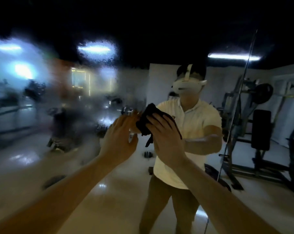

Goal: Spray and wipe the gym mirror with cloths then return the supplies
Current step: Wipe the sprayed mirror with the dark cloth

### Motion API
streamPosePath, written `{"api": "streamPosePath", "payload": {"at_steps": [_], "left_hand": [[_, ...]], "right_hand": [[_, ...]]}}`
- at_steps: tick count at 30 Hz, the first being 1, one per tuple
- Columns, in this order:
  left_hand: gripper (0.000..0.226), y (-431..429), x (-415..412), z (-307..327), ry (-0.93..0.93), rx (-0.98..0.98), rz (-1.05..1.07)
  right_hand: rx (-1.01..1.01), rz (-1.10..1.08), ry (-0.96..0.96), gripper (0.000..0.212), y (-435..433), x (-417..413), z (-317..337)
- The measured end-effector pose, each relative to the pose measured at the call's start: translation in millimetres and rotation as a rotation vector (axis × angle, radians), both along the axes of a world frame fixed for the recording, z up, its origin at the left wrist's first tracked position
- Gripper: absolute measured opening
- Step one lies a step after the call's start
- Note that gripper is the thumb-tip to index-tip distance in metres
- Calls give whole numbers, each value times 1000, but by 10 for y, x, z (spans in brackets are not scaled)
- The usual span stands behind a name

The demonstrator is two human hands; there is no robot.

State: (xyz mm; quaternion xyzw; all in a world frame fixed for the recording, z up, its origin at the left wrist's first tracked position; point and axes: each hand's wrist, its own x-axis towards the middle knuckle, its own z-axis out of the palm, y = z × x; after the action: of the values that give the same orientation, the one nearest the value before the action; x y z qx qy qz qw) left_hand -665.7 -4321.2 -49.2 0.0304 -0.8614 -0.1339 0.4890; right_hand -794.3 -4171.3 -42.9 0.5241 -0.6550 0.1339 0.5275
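Note:
The gym mirror [78,102] fills the view, and its left half is fogged with wet spray film. My right hand [166,137] presses a dark cloth [145,119] flat against the glass at centre, fingers spread over it. My left hand [121,137] is raised just left of the cloth, fingers straight, close to or touching the glass and holding nothing. My own reflection in a white shirt stands behind the hands. No spray bottle shows.
A vertical seam or metal strip [239,102] splits the mirror at the right. Reflected weight machines and a bench [261,125] stand on the right, more equipment [58,132] blurred on the left, and a shiny pale floor below.

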Motion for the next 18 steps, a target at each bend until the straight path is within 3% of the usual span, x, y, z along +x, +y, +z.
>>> {"api": "streamPosePath", "payload": {"at_steps": [3,7,10,14,18], "left_hand": [[75,-101,40,242,69,-2,-145],[58,-102,21,556,170,16,-322],[39,-30,10,796,122,133,-449],[12,4,-45,1088,87,138,-446],[8,46,-156,1398,-43,120,-489]], "right_hand": [[-228,265,-319,29,-60,224,224],[-335,743,-1040,20,34,487,640],[-516,824,-1473,33,155,570,799],[-709,981,-1641,38,221,734,888],[-756,1020,-1768,35,420,841,982]]}}
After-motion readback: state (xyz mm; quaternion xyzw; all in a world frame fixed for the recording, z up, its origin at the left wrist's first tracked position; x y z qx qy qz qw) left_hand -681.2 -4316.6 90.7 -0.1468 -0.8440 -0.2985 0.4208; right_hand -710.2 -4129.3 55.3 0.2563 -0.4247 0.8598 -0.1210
